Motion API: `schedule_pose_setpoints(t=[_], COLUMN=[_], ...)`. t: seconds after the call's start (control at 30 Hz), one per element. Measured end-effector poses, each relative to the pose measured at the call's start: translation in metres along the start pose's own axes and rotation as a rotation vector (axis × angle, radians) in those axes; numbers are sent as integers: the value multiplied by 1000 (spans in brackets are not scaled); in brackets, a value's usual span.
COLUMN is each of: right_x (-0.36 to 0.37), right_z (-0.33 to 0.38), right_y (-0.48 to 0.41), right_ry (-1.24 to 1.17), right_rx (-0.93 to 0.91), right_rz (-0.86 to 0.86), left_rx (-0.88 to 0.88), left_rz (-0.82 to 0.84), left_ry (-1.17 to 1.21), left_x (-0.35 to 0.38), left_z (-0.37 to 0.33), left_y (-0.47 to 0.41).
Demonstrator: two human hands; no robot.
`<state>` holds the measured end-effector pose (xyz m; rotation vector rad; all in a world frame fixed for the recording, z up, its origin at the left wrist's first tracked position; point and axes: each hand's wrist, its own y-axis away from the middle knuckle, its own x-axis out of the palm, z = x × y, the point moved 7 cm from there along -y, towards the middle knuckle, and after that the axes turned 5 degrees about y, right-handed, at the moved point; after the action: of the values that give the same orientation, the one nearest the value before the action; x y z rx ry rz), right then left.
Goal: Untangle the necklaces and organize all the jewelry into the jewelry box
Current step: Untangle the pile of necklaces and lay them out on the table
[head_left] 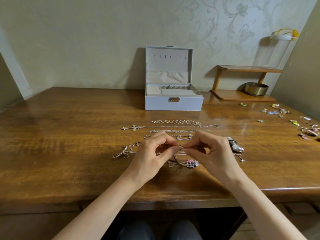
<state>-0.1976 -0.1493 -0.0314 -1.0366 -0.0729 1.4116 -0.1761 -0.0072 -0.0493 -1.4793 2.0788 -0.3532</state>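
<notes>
My left hand (pixel 152 153) and right hand (pixel 211 151) each pinch a thin necklace chain (pixel 175 157) above the desk (pixel 69 144), nearer its front edge. The chain drops toward me to its pink flower pendant (pixel 191 163). My fingertips hide the pinched stretch.

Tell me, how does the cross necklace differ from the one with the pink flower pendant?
The cross necklace lies stretched out straight, untouched; the pink flower necklace is bunched, its chain pinched by the left hand and right hand. The cross necklace lies nearer the jewelry box; the pink flower necklace lies nearer the person. Both have thin silvery chains and are outside the box.
</notes>
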Motion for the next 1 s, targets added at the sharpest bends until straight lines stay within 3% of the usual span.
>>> schedule_pose_setpoints(t=[0.27,0.37,0.5,0.63,0.73,0.8,0.93,1.0], right_x=[-1,-2,-6,-19,-7,0,3,0], right_z=[4,1,0,-15,-27,-32,-23,-16], right_y=[0,0,2,-1,2,6,4,1], right_ry=[94,92,-81,-283,-7,192,321,256], right_rx=[-54,-48,-7,214,287,272,114,114], right_rz=[10,-40,-101,-126,142,224,212,164], left_rx=[-34,37,97,16,-27,-29,-39,-43], left_rz=[12,9,38,-57,-67,-57,-56,-71], left_ry=[25,-57,-106,10,110,134,227,279], left_x=[2,2,5,-4,-6,-6,-5,-7], left_z=[1,-1,-3,1,1,-1,-2,-2], left_y=[1,1,1,1,3,3,3,3])
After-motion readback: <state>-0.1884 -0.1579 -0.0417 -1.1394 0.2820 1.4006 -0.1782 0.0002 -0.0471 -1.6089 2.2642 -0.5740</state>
